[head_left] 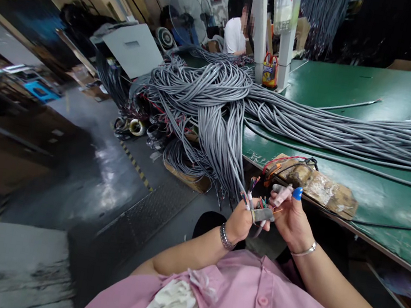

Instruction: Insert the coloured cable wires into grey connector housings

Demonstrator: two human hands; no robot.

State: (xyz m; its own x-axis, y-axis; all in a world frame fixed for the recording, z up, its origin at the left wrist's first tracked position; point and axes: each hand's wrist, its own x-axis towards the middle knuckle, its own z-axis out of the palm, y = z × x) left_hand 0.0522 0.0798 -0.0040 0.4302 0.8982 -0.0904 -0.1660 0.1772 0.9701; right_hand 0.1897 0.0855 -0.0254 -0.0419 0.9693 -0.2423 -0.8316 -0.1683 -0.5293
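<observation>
My left hand (240,223) is closed around the stripped end of a grey cable, whose thin coloured wires (262,203) fan out above the fingers. A grey strip (263,214) lies across those fingers; whether it is tape cannot be made out. Close beside it, my right hand (295,224) pinches a pale pink plastic connector (281,195). A blue finger cot (297,193) covers the right thumb tip. Bare copper-coloured wire ends show between the two hands, partly hidden by the fingers. Both hands are in front of my body, just off the bench edge.
A thick heap of grey cables (216,85) spreads over the green bench (379,192) and hangs down its end. A worn, taped wooden block (324,191) with wires sits by the near edge. A white post (258,22) stands behind; a person (234,36) sits farther back.
</observation>
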